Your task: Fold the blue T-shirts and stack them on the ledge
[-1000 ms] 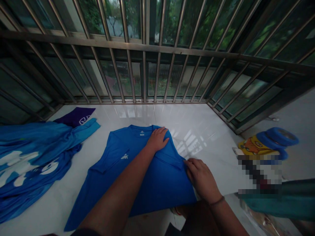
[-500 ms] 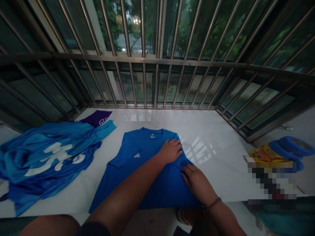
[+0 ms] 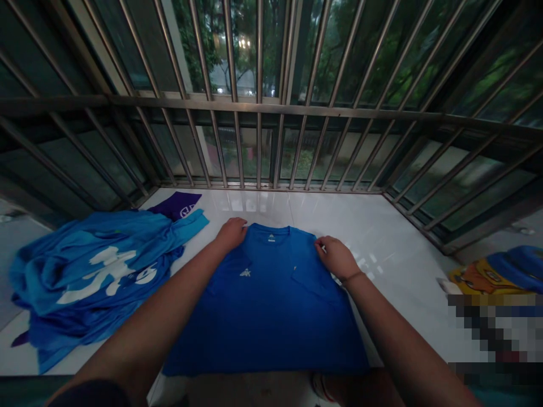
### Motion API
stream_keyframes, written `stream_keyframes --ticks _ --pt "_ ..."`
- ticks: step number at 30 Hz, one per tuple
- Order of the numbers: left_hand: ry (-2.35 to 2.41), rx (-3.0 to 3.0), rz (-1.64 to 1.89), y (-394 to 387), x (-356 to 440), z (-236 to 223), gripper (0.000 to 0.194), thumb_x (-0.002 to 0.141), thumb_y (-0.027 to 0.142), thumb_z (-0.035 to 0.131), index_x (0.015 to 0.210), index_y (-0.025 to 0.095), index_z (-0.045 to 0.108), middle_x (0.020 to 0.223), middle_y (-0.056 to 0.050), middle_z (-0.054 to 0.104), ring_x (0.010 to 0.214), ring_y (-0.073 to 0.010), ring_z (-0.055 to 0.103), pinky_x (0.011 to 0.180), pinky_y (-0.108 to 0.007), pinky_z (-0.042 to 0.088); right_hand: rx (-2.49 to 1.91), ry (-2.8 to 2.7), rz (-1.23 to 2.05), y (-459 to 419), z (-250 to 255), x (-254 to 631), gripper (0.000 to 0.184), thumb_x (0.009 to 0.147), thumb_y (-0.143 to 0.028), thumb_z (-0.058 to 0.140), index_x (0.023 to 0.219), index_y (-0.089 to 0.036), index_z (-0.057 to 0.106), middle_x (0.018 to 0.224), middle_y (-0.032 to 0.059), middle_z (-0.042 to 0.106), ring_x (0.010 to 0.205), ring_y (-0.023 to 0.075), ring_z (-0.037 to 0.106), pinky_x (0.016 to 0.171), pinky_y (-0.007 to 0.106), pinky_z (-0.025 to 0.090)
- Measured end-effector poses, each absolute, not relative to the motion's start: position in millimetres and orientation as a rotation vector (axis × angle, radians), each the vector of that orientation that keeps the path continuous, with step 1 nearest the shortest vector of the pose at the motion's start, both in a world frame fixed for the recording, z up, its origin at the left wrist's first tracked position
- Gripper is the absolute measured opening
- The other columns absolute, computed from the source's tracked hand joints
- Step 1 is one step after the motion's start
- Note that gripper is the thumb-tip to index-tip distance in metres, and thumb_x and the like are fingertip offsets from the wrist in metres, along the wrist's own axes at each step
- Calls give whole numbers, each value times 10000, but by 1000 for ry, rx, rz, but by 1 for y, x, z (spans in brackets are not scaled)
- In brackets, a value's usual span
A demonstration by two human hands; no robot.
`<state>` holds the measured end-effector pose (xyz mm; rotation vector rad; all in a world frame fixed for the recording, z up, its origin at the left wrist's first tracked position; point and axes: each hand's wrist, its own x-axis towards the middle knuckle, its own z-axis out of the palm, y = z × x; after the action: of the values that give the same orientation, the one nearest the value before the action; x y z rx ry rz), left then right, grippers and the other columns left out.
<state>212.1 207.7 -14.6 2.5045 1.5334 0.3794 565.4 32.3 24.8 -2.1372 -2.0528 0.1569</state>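
A blue T-shirt (image 3: pixel 271 305) with a small white logo lies flat on the white tiled ledge (image 3: pixel 382 237), its sides folded in. My left hand (image 3: pixel 231 233) grips the shirt's left shoulder corner. On the other side, my right hand (image 3: pixel 336 255) grips the right shoulder corner. Both arms reach across the shirt from the near edge.
A heap of blue and white clothes (image 3: pixel 89 277) with a purple piece (image 3: pixel 176 204) lies at the left. Metal window bars (image 3: pixel 258 107) fence the ledge at the back and both sides. A blue and yellow cartoon item (image 3: pixel 500 271) sits at the right.
My left hand moved from the shirt's right part over to its left shoulder. The right hand slid up to the right shoulder. The view shifted right.
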Motion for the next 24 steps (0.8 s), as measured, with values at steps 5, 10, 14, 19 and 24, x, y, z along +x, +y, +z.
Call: stream_keyframes --ticks 5,10,14,19,24 --pt "1534 2479 264 244 213 -29 399 931 418 816 1265 201 795 1393 -157 737 1320 -352 672 1130 -432 536 -2219 -2051 167 117 12 529 347 1097 -382 682 1378 -180 702 1402 117 697 1267 267 675 1105 474 568" --pt "1461 2495 243 256 215 -32 138 962 352 788 1001 222 811 1248 -125 755 1203 -325 684 999 -398 549 -2369 -1969 225 150 -3 514 278 1127 -338 608 1289 -153 737 1330 164 721 1246 285 656 1042 454 565" --pt "1331 2560 321 247 209 -11 76 1002 264 718 1012 210 771 1080 -108 779 1113 -305 692 977 -399 538 -2155 -2062 148 141 9 516 238 1136 -257 553 1185 -160 765 1233 146 742 1154 239 646 1040 363 506" --pt "1135 2672 475 193 180 29 87 1053 264 670 1038 223 745 1076 -85 780 1113 -277 692 1120 -448 489 -1915 -2129 3 79 38 529 252 1151 -263 531 1233 -145 737 1234 138 723 1167 258 630 1060 367 477" --pt "849 2959 505 81 129 13 226 1095 168 578 1193 276 751 1091 -37 792 1148 -242 700 1314 -527 309 -1468 -2342 -174 -40 12 530 230 1158 -290 549 1180 -204 761 1100 87 776 1025 248 678 981 389 486"
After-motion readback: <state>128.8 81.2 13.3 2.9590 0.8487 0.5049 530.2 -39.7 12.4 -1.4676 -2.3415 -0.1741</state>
